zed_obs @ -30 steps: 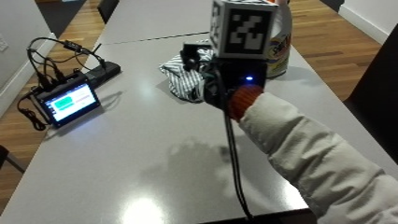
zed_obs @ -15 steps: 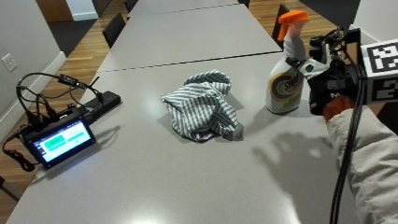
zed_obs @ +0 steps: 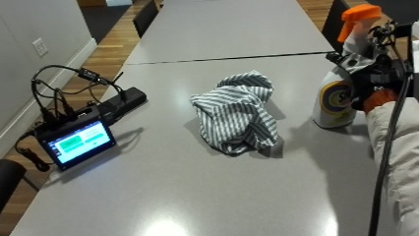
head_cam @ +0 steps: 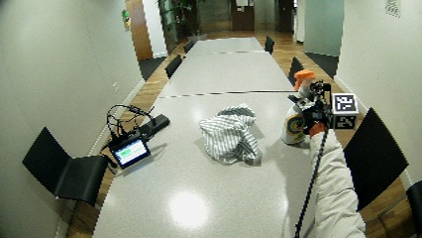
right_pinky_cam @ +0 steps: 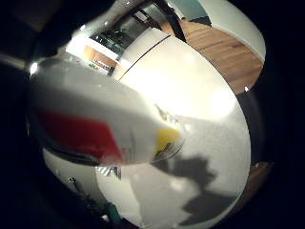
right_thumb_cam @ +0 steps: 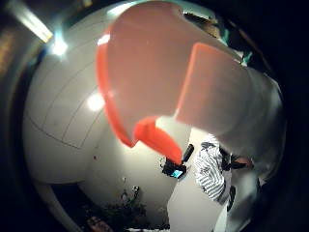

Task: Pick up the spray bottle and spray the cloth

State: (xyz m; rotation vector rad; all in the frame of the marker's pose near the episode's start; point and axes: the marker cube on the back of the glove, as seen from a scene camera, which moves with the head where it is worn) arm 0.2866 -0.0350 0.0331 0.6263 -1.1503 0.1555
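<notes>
A white spray bottle [zed_obs: 335, 98] with an orange trigger head stands upright on the grey table [zed_obs: 196, 196] near its right edge. My gloved right hand [zed_obs: 377, 73] is up against the bottle's neck from the right, and dark fingers curl round the neck just under the head. The bottle's body [right_pinky_cam: 95, 119] and orange head [right_thumb_cam: 159, 82] fill both palm views, close to the palm. A crumpled grey-and-white striped cloth [zed_obs: 235, 113] lies in the middle of the table, left of the bottle and apart from it. It also shows as the cloth [right_thumb_cam: 210, 169] past the trigger.
A small screen device [zed_obs: 75, 140] with cables and a black power strip [zed_obs: 124, 98] sits at the table's left edge. Black chairs [head_cam: 73, 173] stand along both sides of the table. A seam [zed_obs: 229, 58] joins a second table behind.
The outside camera has shifted. My hand has come in against the bottle's neck from the right. The bottle still stands on the table and the cloth has not moved.
</notes>
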